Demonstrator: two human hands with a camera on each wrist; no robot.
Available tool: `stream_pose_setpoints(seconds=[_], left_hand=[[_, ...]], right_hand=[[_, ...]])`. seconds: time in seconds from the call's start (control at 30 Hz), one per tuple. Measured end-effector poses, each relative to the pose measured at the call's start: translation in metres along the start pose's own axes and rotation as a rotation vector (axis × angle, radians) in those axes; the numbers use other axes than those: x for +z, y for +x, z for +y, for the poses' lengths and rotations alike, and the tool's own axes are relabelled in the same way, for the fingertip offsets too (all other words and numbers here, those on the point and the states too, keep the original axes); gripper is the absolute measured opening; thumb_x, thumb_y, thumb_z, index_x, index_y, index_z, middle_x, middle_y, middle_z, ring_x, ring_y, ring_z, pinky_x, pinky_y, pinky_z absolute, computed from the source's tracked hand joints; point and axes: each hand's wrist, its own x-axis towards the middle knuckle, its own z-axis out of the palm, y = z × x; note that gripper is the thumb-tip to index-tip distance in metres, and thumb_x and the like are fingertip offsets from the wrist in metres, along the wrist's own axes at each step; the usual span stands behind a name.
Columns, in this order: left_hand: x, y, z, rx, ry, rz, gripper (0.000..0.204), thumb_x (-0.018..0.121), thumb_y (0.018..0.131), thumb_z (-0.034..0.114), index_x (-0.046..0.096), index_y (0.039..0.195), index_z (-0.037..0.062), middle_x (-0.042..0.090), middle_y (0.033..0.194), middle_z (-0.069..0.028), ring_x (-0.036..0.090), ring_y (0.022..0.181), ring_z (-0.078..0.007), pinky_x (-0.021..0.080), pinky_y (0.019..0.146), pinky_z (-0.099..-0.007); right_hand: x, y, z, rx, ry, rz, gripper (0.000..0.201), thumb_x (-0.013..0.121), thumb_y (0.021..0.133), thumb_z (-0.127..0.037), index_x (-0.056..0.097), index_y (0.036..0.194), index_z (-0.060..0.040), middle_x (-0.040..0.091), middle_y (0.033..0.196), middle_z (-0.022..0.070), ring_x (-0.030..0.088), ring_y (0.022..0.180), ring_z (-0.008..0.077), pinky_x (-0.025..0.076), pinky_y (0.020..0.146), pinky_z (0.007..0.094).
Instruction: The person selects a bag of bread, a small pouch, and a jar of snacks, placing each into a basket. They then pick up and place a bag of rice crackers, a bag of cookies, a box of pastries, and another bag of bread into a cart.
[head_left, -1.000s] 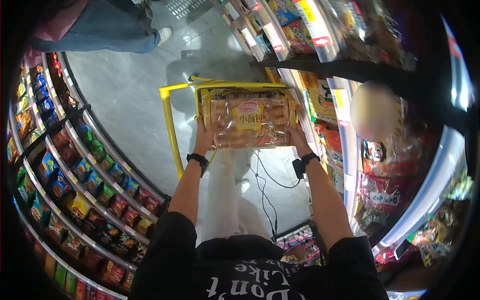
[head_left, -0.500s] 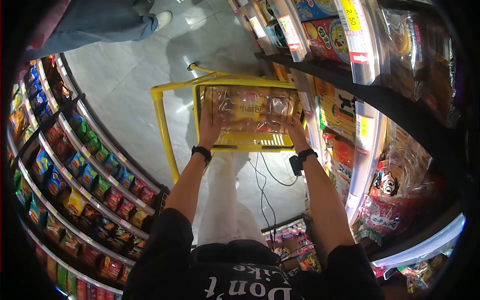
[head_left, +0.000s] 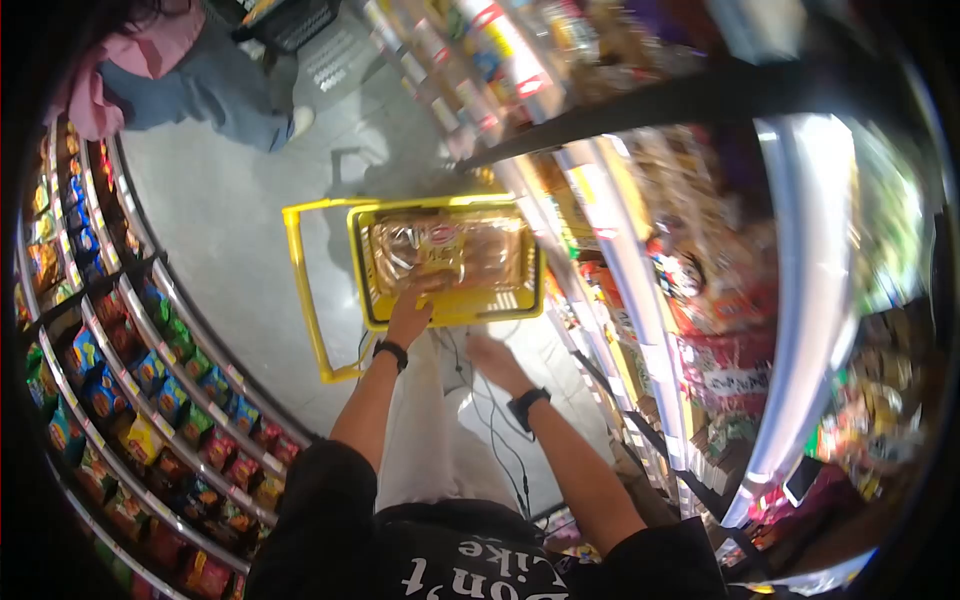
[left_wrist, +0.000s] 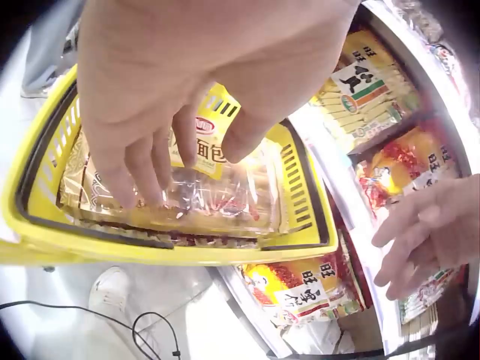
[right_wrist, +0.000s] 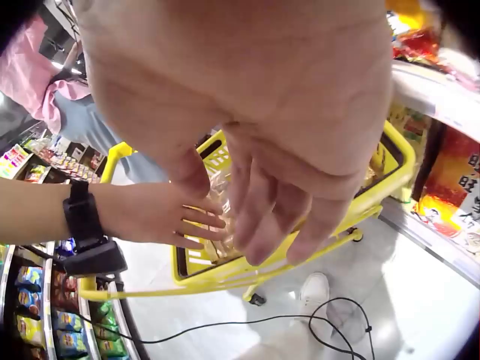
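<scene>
A clear-wrapped pack of small bread rolls (head_left: 490, 258) with a yellow-and-red label lies flat inside a yellow rolling shopping basket (head_left: 455, 322). Over the basket's near side is my left hand (head_left: 408, 315), its fingers loosely bent above the pack. The left wrist view shows that hand (left_wrist: 202, 82) with fingertips close over the wrapper (left_wrist: 217, 199), gripping nothing. My right hand (head_left: 500, 362) is outside the basket, off its near right corner. In the right wrist view its fingers (right_wrist: 259, 214) hang relaxed and hold nothing.
Snack shelves (head_left: 180, 370) curve along the left; a packed shelf (head_left: 640, 330) stands close to the basket's right. The basket's pull handle (head_left: 305, 300) sticks out left. A thin cable (left_wrist: 75, 311) hangs near the white shoes. Another person (head_left: 200, 90) stands ahead at far left.
The bread pack, held between both hands before, went down into the basket and was let go. My right hand drew back toward me; my left stays over the basket.
</scene>
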Motion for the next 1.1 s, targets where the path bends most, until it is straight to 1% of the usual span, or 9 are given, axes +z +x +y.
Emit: stream_pose_setpoints(seconds=[0.07, 0.1, 0.2, 0.3, 0.37, 0.47, 0.6, 0.83, 1.1], left_hand=[[0.022, -0.025, -0.027, -0.095, 0.04, 0.01, 0.033, 0.066, 0.088, 0.021, 0.063, 0.112, -0.0004, 0.067, 0.105, -0.0201, 0.063, 0.103, -0.0351, 0.05, 0.091, -0.0414], [0.029, -0.035, -0.059, 0.144, 0.195, -0.098, 0.028, 0.065, 0.088, 0.019, 0.064, 0.107, -0.001, 0.069, 0.1, -0.0184, 0.064, 0.099, -0.034, 0.05, 0.088, -0.0414], [0.024, -0.088, 0.002, 0.102, -0.02, -0.023, 0.016, 0.06, 0.086, 0.014, 0.061, 0.089, -0.0015, 0.061, 0.092, -0.0208, 0.058, 0.089, -0.0405, 0.047, 0.08, -0.0481], [0.038, -0.143, -0.003, 0.379, 0.155, -0.063, 0.016, 0.064, 0.089, 0.013, 0.067, 0.091, -0.0019, 0.067, 0.082, -0.0181, 0.064, 0.082, -0.0347, 0.051, 0.078, -0.0441], [0.042, -0.191, 0.015, 0.14, -0.022, -0.228, 0.016, 0.065, 0.091, 0.014, 0.067, 0.093, -0.0017, 0.066, 0.077, -0.0083, 0.065, 0.074, -0.0156, 0.052, 0.066, -0.0315], [0.067, -0.26, 0.026, -0.16, -0.336, -0.327, 0.022, 0.061, 0.094, 0.02, 0.063, 0.107, 0.0032, 0.071, 0.097, -0.0096, 0.069, 0.078, -0.0175, 0.052, 0.061, -0.0276], [0.095, -0.295, 0.054, 0.048, -0.601, -0.393, 0.018, 0.056, 0.097, 0.015, 0.06, 0.11, 0.0029, 0.072, 0.097, -0.0113, 0.071, 0.082, -0.0195, 0.052, 0.063, -0.0268], [0.087, -0.343, 0.238, 0.22, -0.447, -0.536, 0.012, 0.055, 0.097, 0.003, 0.058, 0.105, -0.0045, 0.07, 0.097, -0.0179, 0.069, 0.085, -0.0196, 0.055, 0.076, -0.0284], [0.042, -0.353, 0.351, 0.516, -0.514, -0.585, 0.015, 0.055, 0.1, 0.008, 0.06, 0.108, -0.0049, 0.071, 0.098, -0.0166, 0.07, 0.09, -0.0216, 0.056, 0.086, -0.0333]], right_hand=[[0.004, -0.037, 0.025, -0.169, -0.026, 0.118, 0.025, 0.06, 0.095, -0.024, 0.064, 0.106, -0.002, 0.07, 0.092, 0.0147, 0.067, 0.086, 0.0274, 0.051, 0.08, 0.0378], [-0.003, -0.055, 0.028, -0.015, -0.104, 0.037, 0.029, 0.057, 0.096, -0.029, 0.063, 0.107, -0.0018, 0.07, 0.093, 0.0151, 0.067, 0.09, 0.0271, 0.052, 0.082, 0.0379], [0.003, -0.107, 0.102, -0.049, -0.082, 0.209, 0.037, 0.056, 0.096, -0.035, 0.068, 0.105, -0.0015, 0.072, 0.094, 0.0126, 0.067, 0.088, 0.0229, 0.051, 0.084, 0.0357], [-0.015, -0.189, 0.129, 0.005, 0.042, 0.204, 0.029, 0.06, 0.092, -0.026, 0.067, 0.105, -0.0009, 0.072, 0.098, 0.0156, 0.067, 0.093, 0.0281, 0.05, 0.085, 0.0372], [-0.021, -0.258, 0.143, -0.022, 0.056, 0.238, 0.034, 0.059, 0.094, -0.028, 0.065, 0.112, 0.0005, 0.07, 0.102, 0.0152, 0.063, 0.095, 0.0269, 0.048, 0.09, 0.0369], [-0.04, -0.357, 0.175, -0.176, 0.132, 0.295, 0.028, 0.058, 0.096, -0.021, 0.065, 0.112, 0.0005, 0.07, 0.102, 0.0116, 0.064, 0.098, 0.0249, 0.048, 0.092, 0.0365], [-0.068, -0.45, 0.225, -0.515, 0.374, 0.599, 0.016, 0.06, 0.096, -0.013, 0.067, 0.106, -0.0022, 0.07, 0.098, 0.0056, 0.063, 0.091, 0.0136, 0.05, 0.084, 0.0297], [-0.165, -0.642, 0.067, -0.764, 0.416, 1.199, 0.029, 0.069, 0.092, -0.012, 0.06, 0.117, 0.0004, 0.065, 0.111, 0.0047, 0.061, 0.101, 0.0097, 0.049, 0.088, 0.0262], [-0.279, -0.75, -0.052, -0.634, -0.114, 2.073, 0.071, 0.076, 0.085, -0.03, 0.045, 0.136, 0.0086, 0.055, 0.132, 0.0277, 0.056, 0.122, 0.0379, 0.041, 0.106, 0.0395]])
